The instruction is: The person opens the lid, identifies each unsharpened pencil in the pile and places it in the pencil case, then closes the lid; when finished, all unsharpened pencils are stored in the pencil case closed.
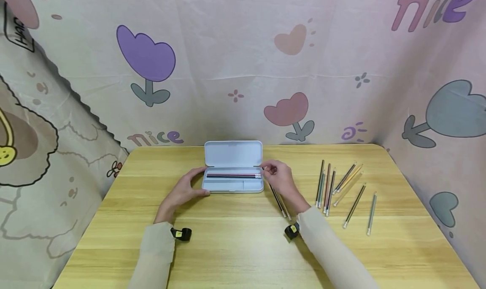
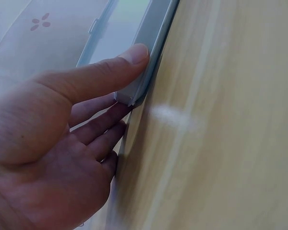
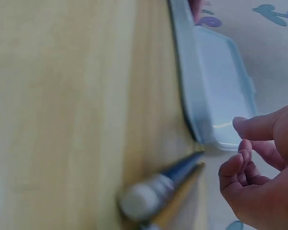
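Note:
A light blue pencil case (image 1: 233, 187) lies open on the table, its lid (image 1: 233, 153) raised at the back. Dark and reddish pencils (image 1: 232, 176) lie lengthwise in its rear compartment. My left hand (image 1: 184, 190) grips the case's left end; in the left wrist view the thumb of this hand (image 2: 53, 129) rests on the case rim (image 2: 152, 57), the other fingers against its end. By the case's right end is my right hand (image 1: 282, 179). The right wrist view shows this hand (image 3: 266, 167) with bent fingers, a gap below the thumb, and nothing visible held.
Two pencils (image 1: 280, 203) lie slanted on the table (image 1: 235, 247) beside my right wrist; they appear blurred and close in the right wrist view (image 3: 163, 187). Several more pencils (image 1: 328, 187) are spread at the right. A patterned cloth (image 1: 212, 69) hangs behind the table.

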`<state>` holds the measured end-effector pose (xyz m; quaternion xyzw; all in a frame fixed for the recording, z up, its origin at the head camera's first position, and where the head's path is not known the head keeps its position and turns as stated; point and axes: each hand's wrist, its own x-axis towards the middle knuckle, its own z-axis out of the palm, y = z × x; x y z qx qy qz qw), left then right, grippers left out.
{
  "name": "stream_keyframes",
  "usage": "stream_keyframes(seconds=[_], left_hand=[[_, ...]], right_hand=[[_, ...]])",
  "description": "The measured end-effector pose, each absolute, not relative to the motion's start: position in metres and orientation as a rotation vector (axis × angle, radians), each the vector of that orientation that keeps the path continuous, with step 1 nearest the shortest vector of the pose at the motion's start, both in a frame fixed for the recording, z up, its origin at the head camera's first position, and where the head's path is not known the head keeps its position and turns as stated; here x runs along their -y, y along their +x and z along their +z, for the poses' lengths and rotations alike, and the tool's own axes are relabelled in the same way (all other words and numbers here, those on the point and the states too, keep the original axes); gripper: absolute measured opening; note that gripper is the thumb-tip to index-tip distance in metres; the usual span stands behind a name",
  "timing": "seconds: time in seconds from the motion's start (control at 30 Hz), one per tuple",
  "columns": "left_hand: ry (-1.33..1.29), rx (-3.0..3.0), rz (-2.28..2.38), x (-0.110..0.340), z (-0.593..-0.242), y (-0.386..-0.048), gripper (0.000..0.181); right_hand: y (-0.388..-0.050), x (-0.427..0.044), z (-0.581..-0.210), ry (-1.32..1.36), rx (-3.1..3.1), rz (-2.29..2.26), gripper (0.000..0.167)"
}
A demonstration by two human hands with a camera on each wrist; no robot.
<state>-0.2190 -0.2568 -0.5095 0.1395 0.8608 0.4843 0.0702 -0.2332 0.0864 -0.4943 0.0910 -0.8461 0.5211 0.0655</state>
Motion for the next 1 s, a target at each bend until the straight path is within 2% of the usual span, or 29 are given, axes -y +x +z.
stream_keyframes(seconds=[0.27,0.73,1.0], left_hand=[[0.419,-2.593,1.459,0.256,-0.509,-0.220,0.086],[0.429,-2.610,1.456,0.257,-0.514,-0.220,0.086],[0.399,-2.605,1.439,0.257,-0.513,-0.220,0.087]], right_hand=[[-0.209,-0.110,-0.483,0.240,2.585,1.617,0.016],[-0.159,-0.152,-0.491,0.294,2.745,1.633,0.023],[-0.138,-0.166,-0.500,0.461,2.847,1.554,0.026]])
